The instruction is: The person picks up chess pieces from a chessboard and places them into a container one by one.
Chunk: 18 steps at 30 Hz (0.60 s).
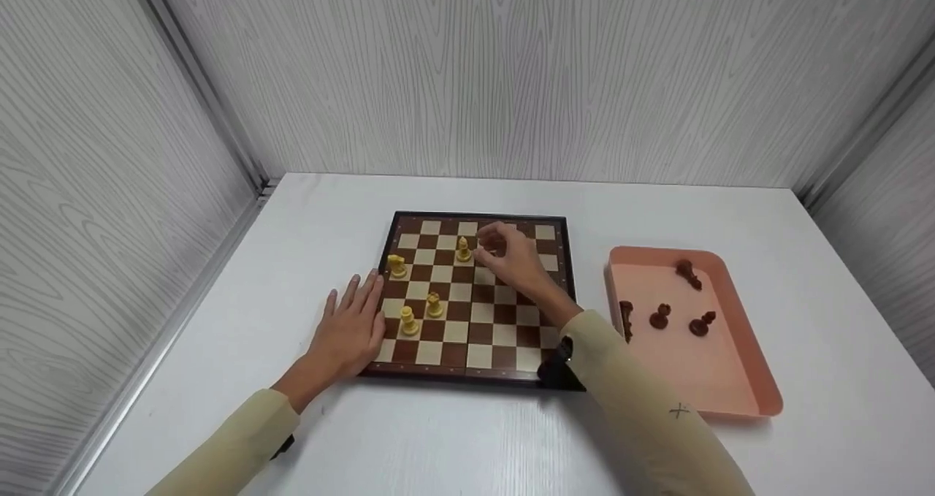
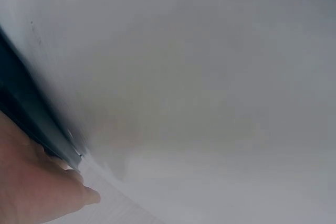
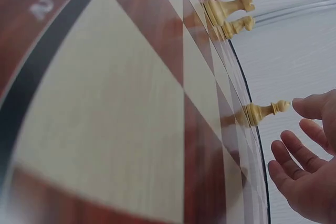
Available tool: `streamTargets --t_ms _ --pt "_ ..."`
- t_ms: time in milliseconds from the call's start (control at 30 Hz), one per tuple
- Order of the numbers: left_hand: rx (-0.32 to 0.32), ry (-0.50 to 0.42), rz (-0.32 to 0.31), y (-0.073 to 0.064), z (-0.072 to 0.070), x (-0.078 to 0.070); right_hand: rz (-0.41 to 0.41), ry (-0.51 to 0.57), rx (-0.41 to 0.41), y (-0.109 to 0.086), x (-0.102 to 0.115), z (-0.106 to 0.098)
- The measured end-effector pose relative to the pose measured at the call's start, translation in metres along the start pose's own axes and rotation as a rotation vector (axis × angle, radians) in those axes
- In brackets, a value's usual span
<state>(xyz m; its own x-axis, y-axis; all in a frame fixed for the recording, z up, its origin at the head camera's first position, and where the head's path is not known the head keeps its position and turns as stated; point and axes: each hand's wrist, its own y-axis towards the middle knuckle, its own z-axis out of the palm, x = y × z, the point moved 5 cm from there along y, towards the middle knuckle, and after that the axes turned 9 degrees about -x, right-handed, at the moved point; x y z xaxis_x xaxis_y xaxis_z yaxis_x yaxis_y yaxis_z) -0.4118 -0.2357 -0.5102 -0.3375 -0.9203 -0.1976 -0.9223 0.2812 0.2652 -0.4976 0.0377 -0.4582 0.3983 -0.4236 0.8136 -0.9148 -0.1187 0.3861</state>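
1. Your right hand (image 1: 515,258) is at the pale bishop (image 1: 464,249), which stands upright towards the far side of the chessboard (image 1: 481,356). In the right wrist view its fingers (image 3: 302,151) are spread and loosely bent, grasping nothing; one fingertip is just beside the bishop's tip, and you cannot tell whether they touch.
2. Your left hand (image 1: 349,335) lies with its fingers extended along the board's left edge, released and holding no piece.
3. Expect the bishop to be light and stiff, probably moulded plastic; its smooth finish may feel slippery.
4. Take hold at the neck, just under the head, from two opposite sides. The pointed tip gives little purchase, and a nudge there could topple the piece.
5. A gentle pinch should do; the slim neck looks like its weakest part.
6. Mind the pale knight (image 1: 397,266) and two other pale pieces (image 1: 434,305) standing on the board's left half.
7. Four dark pieces (image 1: 659,316) are in the peach tray (image 1: 679,368), on the bench (image 1: 394,434) to your right.
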Motion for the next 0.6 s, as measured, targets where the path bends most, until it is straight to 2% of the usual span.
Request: streamTargets --t_ms 200,400,600 --pt "0.016 -0.005 0.001 0.002 0.002 -0.002 0.026 0.032 0.017 0.0 -0.003 0.011" --pt "0.011 0.0 -0.004 0.004 0.0 -0.001 0.08 0.071 -0.012 0.003 -0.006 0.019" --pt "0.029 -0.004 -0.007 0.002 0.002 0.0 0.142 0.06 -0.015 0.006 -0.008 0.026"
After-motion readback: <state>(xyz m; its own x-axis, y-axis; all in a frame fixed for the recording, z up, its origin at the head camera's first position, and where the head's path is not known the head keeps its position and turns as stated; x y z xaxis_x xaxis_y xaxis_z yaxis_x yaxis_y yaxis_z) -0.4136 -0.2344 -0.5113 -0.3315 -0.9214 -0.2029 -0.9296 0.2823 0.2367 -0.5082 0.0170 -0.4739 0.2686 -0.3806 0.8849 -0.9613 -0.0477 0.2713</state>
